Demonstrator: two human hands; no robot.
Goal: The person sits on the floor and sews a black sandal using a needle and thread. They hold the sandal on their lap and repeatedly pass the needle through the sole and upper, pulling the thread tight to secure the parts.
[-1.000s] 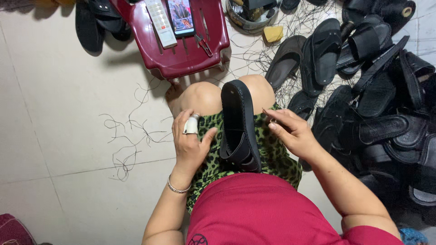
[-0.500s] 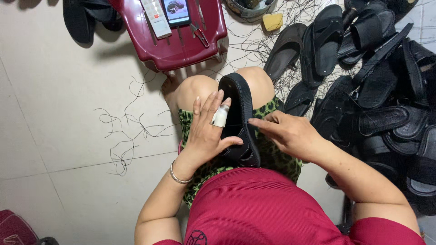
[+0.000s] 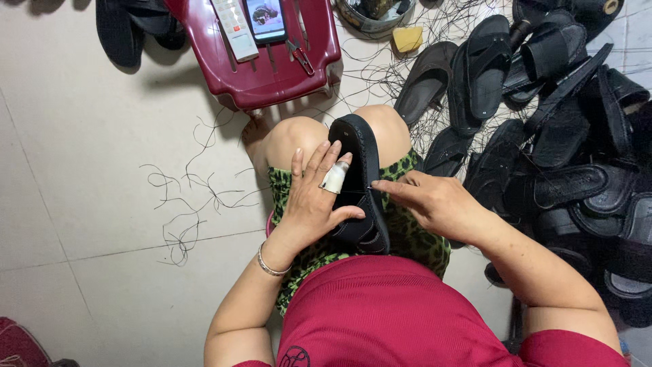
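A black sandal (image 3: 360, 153) stands on its edge on my lap, between my knees, its toe pointing away from me. My left hand (image 3: 316, 197) lies flat against its left side, fingers spread, thumb hooked under the strap; one finger wears a white wrap. On the sandal's right side, my right hand (image 3: 428, 204) pinches at the edge of the sole near the middle. I cannot tell what is between those fingertips; it is too small to see. A silver bracelet sits on my left wrist.
A dark red plastic stool (image 3: 265, 51) stands ahead with a phone (image 3: 265, 19), a remote (image 3: 234, 27) and a small tool on it. A big pile of black sandals (image 3: 564, 149) fills the right side. Loose black threads (image 3: 183, 204) litter the tiled floor at left. A yellow block (image 3: 407, 39) lies beyond.
My left hand moved from beside the sandal up onto its left side. My right hand shifted to the sole's right edge. The sandal stayed upright on my lap.
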